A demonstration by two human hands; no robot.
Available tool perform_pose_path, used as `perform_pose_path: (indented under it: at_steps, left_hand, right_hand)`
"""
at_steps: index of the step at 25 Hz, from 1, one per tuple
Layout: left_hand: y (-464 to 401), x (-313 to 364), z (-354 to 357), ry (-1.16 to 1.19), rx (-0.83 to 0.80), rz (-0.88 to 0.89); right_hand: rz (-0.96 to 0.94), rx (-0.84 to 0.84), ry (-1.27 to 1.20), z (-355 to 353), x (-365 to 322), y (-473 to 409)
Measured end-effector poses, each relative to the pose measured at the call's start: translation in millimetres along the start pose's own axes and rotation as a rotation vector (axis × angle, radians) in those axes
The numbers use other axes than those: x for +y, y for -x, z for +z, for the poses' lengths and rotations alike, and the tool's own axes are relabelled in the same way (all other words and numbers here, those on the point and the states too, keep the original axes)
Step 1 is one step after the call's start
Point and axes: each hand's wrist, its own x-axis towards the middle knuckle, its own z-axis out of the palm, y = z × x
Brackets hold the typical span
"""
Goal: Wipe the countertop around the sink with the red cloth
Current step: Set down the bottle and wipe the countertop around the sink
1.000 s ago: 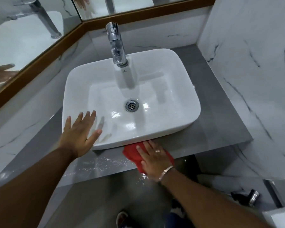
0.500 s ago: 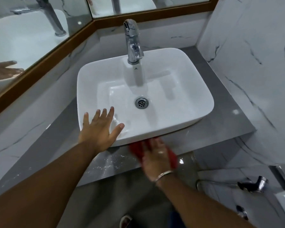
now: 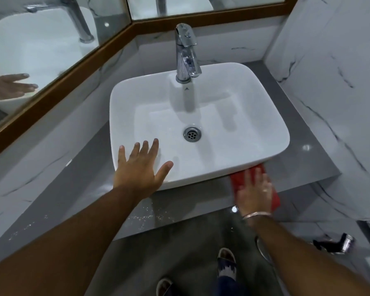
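A white rectangular sink (image 3: 271, 133) sits on the grey countertop (image 3: 308, 159). My right hand (image 3: 254, 193) presses flat on the red cloth (image 3: 275, 199), which lies on the counter's front strip just below the sink's front right corner. The cloth shows around my fingers and along the hand's right side. My left hand (image 3: 140, 167) rests with fingers spread on the sink's front left rim and holds nothing. Small water droplets (image 3: 145, 216) speckle the counter in front of the sink, left of the cloth.
A chrome tap (image 3: 186, 54) stands at the sink's back. Wood-framed mirrors (image 3: 58, 75) run along the left and back walls. A marble wall (image 3: 340, 82) closes the right side. A chrome hand sprayer (image 3: 340, 242) hangs low right. My feet (image 3: 225, 261) are below the counter edge.
My right hand has slid the red cloth to the right along the counter's front strip, from under the sink's middle to its right corner. My left hand stays on the rim.
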Motion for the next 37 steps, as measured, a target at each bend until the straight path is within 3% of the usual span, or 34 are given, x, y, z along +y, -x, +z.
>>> perform_pose_path:
  at_steps: [4, 6, 8, 10, 13, 16, 17, 18, 21, 23, 25, 27, 30, 33, 35, 37]
  left_hand:
    - [1, -1, -1, -0.001, -0.004, -0.002]
    - [1, -2, -3, 0.007, -0.001, -0.003]
    - [1, -2, -4, 0.009, -0.019, 0.001]
    - [2, -1, -5, 0.009, -0.026, 0.004]
    - [1, 1, -5, 0.012, -0.033, 0.000]
    - [2, 1, -5, -0.009, -0.050, -0.004]
    - [2, 1, -5, -0.016, -0.055, -0.004]
    - [3, 1, -5, -0.016, -0.055, -0.008]
    - [3, 0, -8, -0.018, -0.058, -0.014]
    - [6, 2, -9, -0.010, -0.075, -0.024]
    - [7, 5, -12, 0.015, -0.066, -0.028]
    - [6, 6, -15, 0.029, -0.066, -0.026]
    - [7, 7, -18, 0.037, -0.070, -0.020]
    - [7, 8, -18, 0.046, -0.071, -0.013]
    - [8, 9, -20, 0.054, -0.072, -0.029]
    - [8, 11, -20, 0.055, -0.065, -0.029]
  right_hand:
    - [-0.636, -0.116, -0.073, 30, -127, 77]
    - [-0.902, -0.157, -0.044, 24, -116, 76]
    - [-1.053, -0.127, 0.043, 18, -58, 45]
    - [-0.928, -0.068, 0.111, 8, 17, 8]
    - [-0.517, -0.034, 0.073, -7, 120, -41]
    - [0.035, 0.031, -0.034, -9, 84, -42]
    - [0.076, 0.037, -0.030, -5, 52, -30]
    - [0.009, 0.013, -0.029, -1, 15, -15]
    - [-0.503, -0.066, -0.063, 18, -75, 46]
    - [-0.804, -0.143, -0.035, 18, -80, 57]
    - [-1.062, -0.130, 0.026, 11, -31, 26]
    - [-1.011, -0.086, 0.083, 1, 46, -18]
    - [-0.495, -0.067, 0.062, -23, 173, -85]
    - [-0.082, -0.096, -0.008, -28, 178, -95]
    - [-0.154, -0.054, 0.004, -13, 121, -59]
    - [-0.460, -0.094, -0.051, 5, 53, -10]
